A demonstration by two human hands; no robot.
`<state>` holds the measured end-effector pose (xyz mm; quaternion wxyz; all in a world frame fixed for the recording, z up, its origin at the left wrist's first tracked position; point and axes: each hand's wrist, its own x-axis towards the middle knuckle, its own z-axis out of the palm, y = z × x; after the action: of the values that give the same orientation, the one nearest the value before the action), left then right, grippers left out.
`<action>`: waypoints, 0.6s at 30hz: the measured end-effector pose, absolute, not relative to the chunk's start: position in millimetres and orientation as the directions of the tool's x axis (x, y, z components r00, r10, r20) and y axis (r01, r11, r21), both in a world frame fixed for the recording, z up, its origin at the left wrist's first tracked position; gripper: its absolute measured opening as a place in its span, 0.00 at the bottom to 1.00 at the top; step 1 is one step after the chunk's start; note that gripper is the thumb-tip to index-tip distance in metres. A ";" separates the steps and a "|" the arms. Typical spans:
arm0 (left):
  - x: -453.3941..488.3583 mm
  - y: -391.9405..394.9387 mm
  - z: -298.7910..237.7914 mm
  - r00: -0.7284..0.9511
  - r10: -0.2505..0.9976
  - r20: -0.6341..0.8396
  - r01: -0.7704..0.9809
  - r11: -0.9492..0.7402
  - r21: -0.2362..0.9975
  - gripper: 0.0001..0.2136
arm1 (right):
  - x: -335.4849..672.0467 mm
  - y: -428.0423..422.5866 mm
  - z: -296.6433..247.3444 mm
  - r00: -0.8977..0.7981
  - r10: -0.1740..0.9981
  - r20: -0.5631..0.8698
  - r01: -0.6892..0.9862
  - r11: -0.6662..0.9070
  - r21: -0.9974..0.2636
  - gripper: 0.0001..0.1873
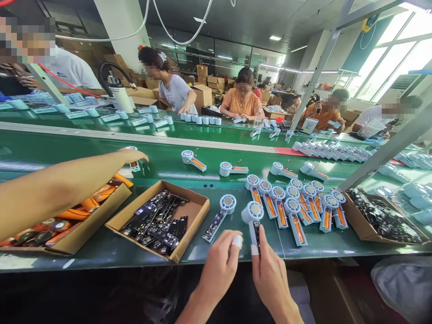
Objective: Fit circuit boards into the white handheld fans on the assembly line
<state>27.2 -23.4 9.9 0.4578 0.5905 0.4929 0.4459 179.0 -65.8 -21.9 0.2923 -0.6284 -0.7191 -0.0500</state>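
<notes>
My right hand (272,270) grips the handle of a light blue handheld fan (253,211), its round head pointing away from me. A dark circuit board (257,234) lies in the open handle, with a finger pressed along it. Just left of the fan, my left hand (222,254) is closed, its fingers curled together; whether anything is in them is hidden. White coverings show on a digit of each hand. Beyond my left hand, another fan (216,222) lies with a circuit board showing in its handle.
A cardboard box of circuit boards (202,211) stands left, another box of boards (357,229) right. Several fans with orange handle insides (297,229) cluster between. A co-worker's arm (67,184) reaches over a box of orange parts (84,229). Fans lie on the green conveyor (162,157); people sit beyond.
</notes>
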 end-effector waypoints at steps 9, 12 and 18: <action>-1.1 17.1 3.3 0.170 0.984 0.055 0.738 -0.164 0.654 0.22 | 182.4 -23.2 17.6 -0.204 0.975 0.086 0.970 0.213 -0.117 0.20; 0.1 21.4 0.9 0.203 0.970 0.132 0.656 -0.235 0.717 0.23 | 162.0 -3.5 34.7 -0.194 0.981 0.008 0.971 0.193 -0.140 0.15; -0.3 30.2 -21.1 -0.045 0.987 0.154 0.328 -0.131 0.936 0.29 | 101.9 23.6 16.6 0.141 0.990 0.007 0.983 -0.139 -0.116 0.14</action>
<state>-0.3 30.2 -21.1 0.3557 0.5923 0.5551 0.4631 101.9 23.6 16.6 0.0463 -0.7540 -0.6543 0.0356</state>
